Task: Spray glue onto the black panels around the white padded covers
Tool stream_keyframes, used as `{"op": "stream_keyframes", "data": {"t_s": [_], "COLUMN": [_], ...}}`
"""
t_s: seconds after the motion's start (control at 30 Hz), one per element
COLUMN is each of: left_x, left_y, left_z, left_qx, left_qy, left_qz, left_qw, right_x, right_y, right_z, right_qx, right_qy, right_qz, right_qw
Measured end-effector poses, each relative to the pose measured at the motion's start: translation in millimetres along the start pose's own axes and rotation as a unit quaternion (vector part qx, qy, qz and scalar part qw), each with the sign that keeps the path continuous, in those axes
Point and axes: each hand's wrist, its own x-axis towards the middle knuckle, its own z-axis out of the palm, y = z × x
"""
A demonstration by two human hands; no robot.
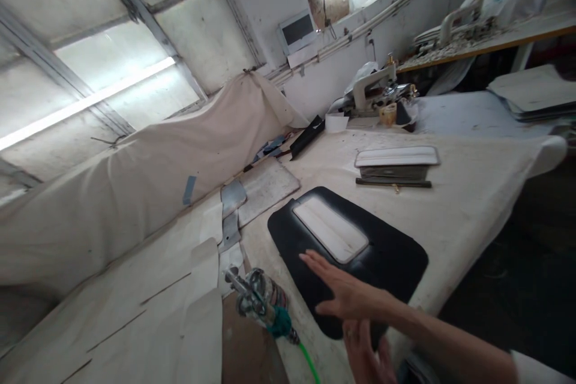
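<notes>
A black flat panel with rounded corners (396,246) lies at a slant on the cloth-covered table, and a white rectangular piece with a pale raised border (330,228) rests on it. My right hand (348,291) reaches in from the right, palm down, fingers stretched over the panel just below the white piece. It is open and holds nothing. Below my right wrist, my left hand (366,354) has its fingers and thumb at the panel's near edge, seemingly gripping it; part of this hand is cut off. Left of the panel stands a metal spray gun (256,300) with a green hose.
Another white-topped piece with a dark zipper strip (396,159) lies farther back. Sewing machines (373,87) stand behind it. Grey and white cut pieces (267,189) and large cream sheets (180,312) lie at left. The table edge (495,234) drops away at right.
</notes>
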Motion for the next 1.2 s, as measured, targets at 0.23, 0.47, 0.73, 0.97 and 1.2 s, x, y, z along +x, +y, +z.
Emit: {"op": "stream_keyframes", "data": {"t_s": [0.23,0.47,0.73,0.97,1.2], "left_x": [57,92,150,156,154], "left_y": [24,28,31,27,-3], "left_z": [35,0,-64,-86,-78], "left_qx": [0.06,0.005,-0.055,-0.106,-0.11], "left_qy": [-0.131,-0.01,0.153,0.19,0.251], "left_qz": [0.02,-0.04,-0.113,-0.082,-0.107], "left_qw": [0.989,0.999,0.98,0.973,0.956], "right_x": [-96,-100,-36,100,128], "right_y": [149,145,127,106,113], "right_z": [-40,-39,-42,-2,-1], "right_qx": [-0.277,-0.388,-0.248,0.146,0.174], "right_qy": [0.091,0.002,0.082,0.294,0.311], "right_qz": [0.154,0.139,0.128,0.039,0.03], "right_qw": [0.944,0.911,0.957,0.944,0.934]}}
